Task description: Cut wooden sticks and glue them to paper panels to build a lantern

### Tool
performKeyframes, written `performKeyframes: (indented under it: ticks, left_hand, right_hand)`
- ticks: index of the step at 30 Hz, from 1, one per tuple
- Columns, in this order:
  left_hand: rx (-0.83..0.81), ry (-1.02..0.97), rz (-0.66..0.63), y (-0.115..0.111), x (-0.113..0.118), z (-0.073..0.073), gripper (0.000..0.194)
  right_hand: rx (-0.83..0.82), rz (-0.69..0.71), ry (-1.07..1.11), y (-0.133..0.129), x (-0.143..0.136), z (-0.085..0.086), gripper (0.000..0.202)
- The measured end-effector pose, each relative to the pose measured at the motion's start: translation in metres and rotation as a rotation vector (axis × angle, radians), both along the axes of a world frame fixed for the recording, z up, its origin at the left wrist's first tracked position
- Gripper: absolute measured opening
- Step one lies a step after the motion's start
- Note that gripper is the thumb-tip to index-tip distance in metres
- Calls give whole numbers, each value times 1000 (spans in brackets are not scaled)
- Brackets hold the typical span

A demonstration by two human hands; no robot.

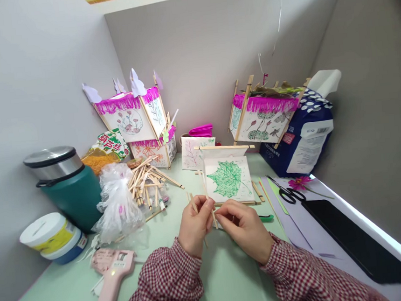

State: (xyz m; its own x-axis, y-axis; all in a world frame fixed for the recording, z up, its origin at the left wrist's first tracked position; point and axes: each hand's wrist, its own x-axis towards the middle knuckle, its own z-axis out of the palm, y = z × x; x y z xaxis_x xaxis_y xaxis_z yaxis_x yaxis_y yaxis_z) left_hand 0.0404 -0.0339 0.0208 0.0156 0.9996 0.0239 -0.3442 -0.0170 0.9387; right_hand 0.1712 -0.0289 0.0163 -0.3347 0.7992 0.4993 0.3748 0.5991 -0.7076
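Note:
My left hand (196, 223) is closed around thin wooden sticks (193, 202), which stick out above and below the fingers. One more stick (215, 220) slants down between my two hands, under the left thumb. My right hand (244, 226) has its thumb and forefinger pinched together against that stick; whatever lies between the fingertips is too small to make out. Just beyond both hands stands a white panel with a green leaf rubbing (227, 180), framed by wooden sticks along its top and bottom. A green-handled tool (266, 218) lies partly hidden behind my right hand.
Left are a pink glue gun (111, 275), a white tub (48, 231), a green flask (71, 194), a plastic bag (118, 204) and a stick pile (147, 181). Fringed paper lanterns (131, 123) stand behind. Right lie scissors (292, 195), a flower (299, 182) and a black phone (356, 240).

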Motion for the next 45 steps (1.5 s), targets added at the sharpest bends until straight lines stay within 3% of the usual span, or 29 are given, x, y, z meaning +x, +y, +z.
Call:
performKeyframes:
  ticks: [5, 10, 15, 19, 23, 30, 36, 45]
  left_hand:
    - [-22, -14, -39, -1, 1, -2, 26]
    - [-71, -89, -133, -2, 1, -2, 25]
    - [-125, -227, -179, -1, -1, 0, 26]
    - [-130, -231, -144, -1, -2, 2, 27]
    - [-72, -112, -116, -2, -2, 1, 27]
    - [25, 8, 5, -3, -3, 2, 29]
    - [98, 83, 33, -2, -2, -3, 20]
    - [101, -57, -37, -3, -2, 0, 21]
  right_hand:
    - [101, -1, -113, -3, 1, 1, 16]
    - [88, -40, -72, -4, -3, -2, 17]
    - [-166, -25, 91, 1, -1, -4, 15]
    - [-334, 8, 154, 5, 4, -6, 21]
    - [-239, 46, 41, 3, 5, -5, 26]
    - [-174, 141, -132, -2, 0, -6, 9]
    - [-112, 45, -309, -5, -5, -15, 8]
    - [-81, -62, -431, -2, -5, -18, 12]
